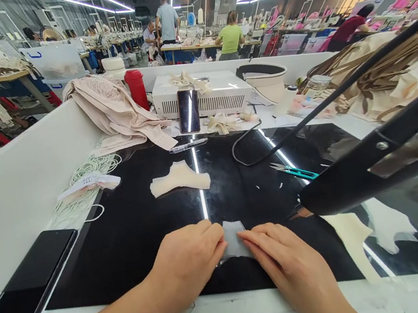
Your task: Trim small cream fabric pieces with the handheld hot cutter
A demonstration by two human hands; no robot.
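thin, pale grey fabric is what we have under our fingers: a small fabric piece [235, 238] lying flat on the glossy black table [134, 234] at the near edge, right between our two hands. our left hand [189, 260] rests with its fingers together, fingertips pressing down on the piece's left edge, and our right hand [281, 257] does the same on the right edge, so neither is pinching or lifting it; both lie flat and pin it to the surface. we judge the piece to be very light, soft and limp, likely to slide easily on the shiny top and to fold or wrinkle if pulled from one corner, so the edges under our fingertips seem the sensible places to hold it, with even pressure from both sides. to our left a dark phone [23, 297] lies at the table's corner. just beyond on the right hangs a black lamp arm [379, 159]. farther out lie a cream cut piece [179, 179], teal-handled thread snips [294, 170] and a coil of white cord [86, 172]. at the back stand a white machine box [207, 97] and a red bottle [136, 88].
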